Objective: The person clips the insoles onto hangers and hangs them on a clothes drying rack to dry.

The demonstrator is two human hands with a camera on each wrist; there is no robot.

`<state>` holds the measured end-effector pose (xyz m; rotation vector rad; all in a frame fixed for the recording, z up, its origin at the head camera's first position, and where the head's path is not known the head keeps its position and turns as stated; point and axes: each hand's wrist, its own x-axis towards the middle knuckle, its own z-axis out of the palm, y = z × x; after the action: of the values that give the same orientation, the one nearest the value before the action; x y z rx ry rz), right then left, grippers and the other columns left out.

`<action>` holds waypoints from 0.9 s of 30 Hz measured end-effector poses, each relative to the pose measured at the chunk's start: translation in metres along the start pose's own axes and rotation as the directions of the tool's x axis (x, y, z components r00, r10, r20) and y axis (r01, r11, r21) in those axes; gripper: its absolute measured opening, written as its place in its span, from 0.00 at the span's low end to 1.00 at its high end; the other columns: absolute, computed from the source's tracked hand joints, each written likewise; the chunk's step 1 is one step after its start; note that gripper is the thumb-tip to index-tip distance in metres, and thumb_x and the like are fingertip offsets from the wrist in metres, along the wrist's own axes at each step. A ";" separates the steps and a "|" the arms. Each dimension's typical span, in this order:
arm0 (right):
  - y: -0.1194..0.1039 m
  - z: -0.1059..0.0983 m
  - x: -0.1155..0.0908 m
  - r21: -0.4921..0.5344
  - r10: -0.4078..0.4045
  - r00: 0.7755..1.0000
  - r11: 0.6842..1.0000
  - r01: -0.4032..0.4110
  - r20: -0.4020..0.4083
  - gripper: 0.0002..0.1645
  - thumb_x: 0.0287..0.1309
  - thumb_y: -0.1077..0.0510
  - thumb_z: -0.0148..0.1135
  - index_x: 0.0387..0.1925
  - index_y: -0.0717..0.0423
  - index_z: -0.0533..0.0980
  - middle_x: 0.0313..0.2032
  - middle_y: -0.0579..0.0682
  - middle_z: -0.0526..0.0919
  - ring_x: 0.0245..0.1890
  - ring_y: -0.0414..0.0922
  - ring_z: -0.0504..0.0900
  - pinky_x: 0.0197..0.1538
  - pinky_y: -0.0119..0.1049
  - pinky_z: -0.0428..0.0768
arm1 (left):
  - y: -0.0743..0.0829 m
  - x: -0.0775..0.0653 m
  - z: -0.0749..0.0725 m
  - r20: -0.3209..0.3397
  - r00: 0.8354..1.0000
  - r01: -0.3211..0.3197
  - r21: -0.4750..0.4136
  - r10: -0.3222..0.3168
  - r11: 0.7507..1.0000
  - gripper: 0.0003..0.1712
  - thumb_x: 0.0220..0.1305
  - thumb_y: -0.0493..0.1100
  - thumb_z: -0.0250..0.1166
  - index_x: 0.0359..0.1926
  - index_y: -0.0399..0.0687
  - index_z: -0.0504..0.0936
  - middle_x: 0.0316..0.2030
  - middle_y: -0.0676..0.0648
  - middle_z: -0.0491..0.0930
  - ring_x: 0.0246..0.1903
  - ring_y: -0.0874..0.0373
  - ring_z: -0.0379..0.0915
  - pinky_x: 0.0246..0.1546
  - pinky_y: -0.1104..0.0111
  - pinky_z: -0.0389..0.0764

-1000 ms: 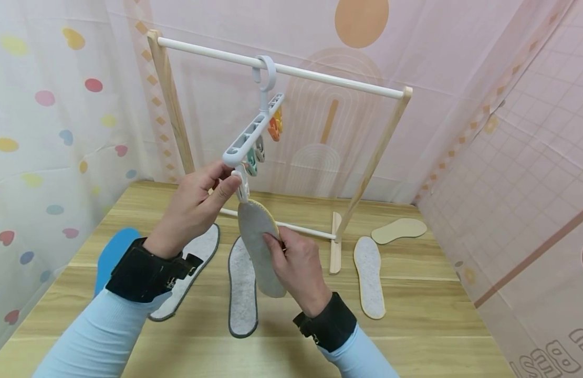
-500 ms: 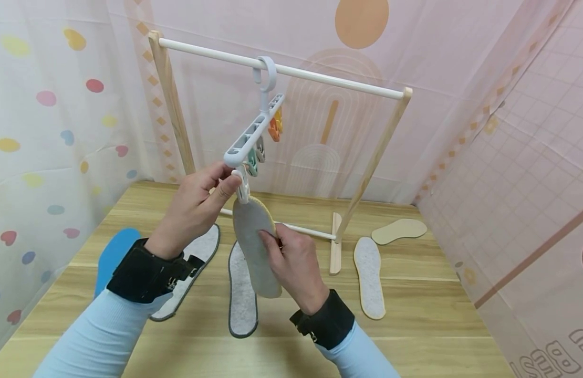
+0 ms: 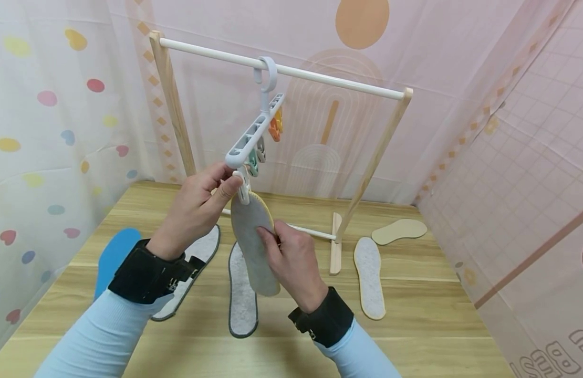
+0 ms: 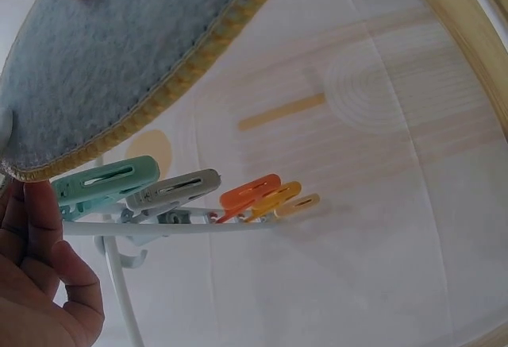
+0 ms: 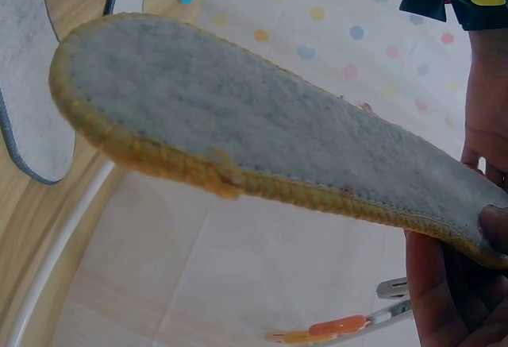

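With thumb and fingers my left hand [image 3: 193, 202] pinches the white clip [image 3: 243, 189] below the near end of a pale hanger [image 3: 253, 134]. My right hand [image 3: 295, 257] grips a grey felt insole [image 3: 251, 247] with yellow stitched edging around its middle, thumb on the near face. The insole's upper end is at the clip's lower tips, which overlap its near face; whether it lies between them I cannot tell. In the right wrist view the insole [image 5: 198, 101] stretches left from the fingers. Green, grey, orange and yellow clips [image 4: 250, 192] line the hanger in the left wrist view.
The hanger hooks over the white rail [image 3: 329, 80] of a wooden rack. On the table [image 3: 414, 325] lie a blue insole [image 3: 113, 257], two dark-edged grey insoles [image 3: 242, 299], a yellow-edged one [image 3: 369, 278] and a beige one [image 3: 399, 231]. Patterned curtains stand behind.
My right hand has moved slightly left and up with the insole, bringing its upper end higher behind the clip's tips. My left hand has barely moved, still pinching the clip.
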<state>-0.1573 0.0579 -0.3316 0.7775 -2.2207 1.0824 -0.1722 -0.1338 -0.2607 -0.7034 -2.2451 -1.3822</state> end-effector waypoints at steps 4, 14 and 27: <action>-0.001 0.000 0.001 -0.001 0.002 1.000 1.000 -0.002 -0.003 0.10 0.66 0.59 0.64 0.29 0.60 0.79 0.27 0.52 0.86 0.29 0.40 0.86 0.24 0.24 0.75 | 0.001 0.000 0.000 0.007 1.000 0.011 -0.007 -0.011 1.000 0.23 0.77 0.51 0.53 0.60 0.39 0.76 0.48 0.41 0.79 0.44 0.52 0.71 0.46 0.53 0.75; -0.002 0.001 0.000 -0.002 0.015 1.000 1.000 -0.015 0.001 0.11 0.66 0.58 0.64 0.29 0.60 0.78 0.25 0.51 0.85 0.27 0.40 0.86 0.24 0.23 0.74 | 0.000 -0.001 0.000 0.015 1.000 0.011 -0.001 -0.011 1.000 0.20 0.76 0.49 0.54 0.56 0.39 0.77 0.42 0.43 0.77 0.41 0.54 0.69 0.40 0.63 0.75; 0.003 0.000 0.000 -0.033 0.062 0.996 0.998 -0.060 0.058 0.10 0.65 0.56 0.65 0.38 0.61 0.81 0.31 0.51 0.86 0.29 0.40 0.86 0.29 0.26 0.79 | -0.004 -0.005 0.000 0.022 1.000 0.006 -0.017 -0.005 1.000 0.22 0.76 0.47 0.54 0.64 0.41 0.74 0.44 0.43 0.76 0.43 0.55 0.68 0.39 0.66 0.73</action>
<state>-0.1594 0.0591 -0.3329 0.7418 -2.3192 1.0635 -0.1707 -0.1366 -0.2667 -0.7214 -2.2563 -1.4039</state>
